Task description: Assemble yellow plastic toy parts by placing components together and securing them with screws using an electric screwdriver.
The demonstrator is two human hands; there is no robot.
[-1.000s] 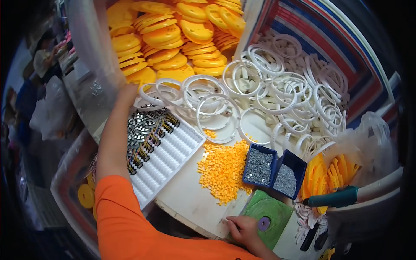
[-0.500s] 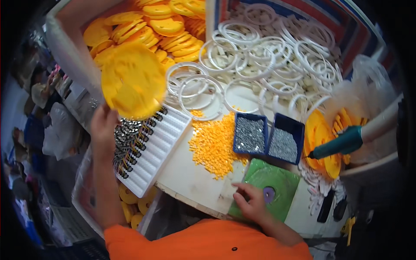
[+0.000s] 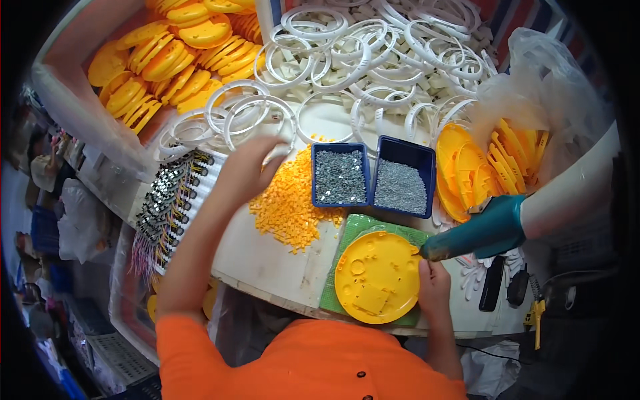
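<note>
A round yellow plastic disc, with moulded posts and a square patch on its upper face, lies on the green pad. My right hand grips the disc's right edge, thumb on top. Just above that hand, the dark tip of a teal powered screwdriver meets the disc's rim. My left hand, slightly blurred, is over the table beside the white plastic rings, left of the pile of small yellow pieces. Its thumb and fingers are apart, and nothing shows between them.
Two blue trays of small metal parts stand behind the pad. Wired components lie at the left. Yellow discs fill a bin at the back left; more yellow parts lie right. A black object sits at the right.
The yellow disc has gone from my raised left hand to the green pad. My right hand now grips its edge, my left hand has moved right toward the rings, and the screwdriver tip is at the disc.
</note>
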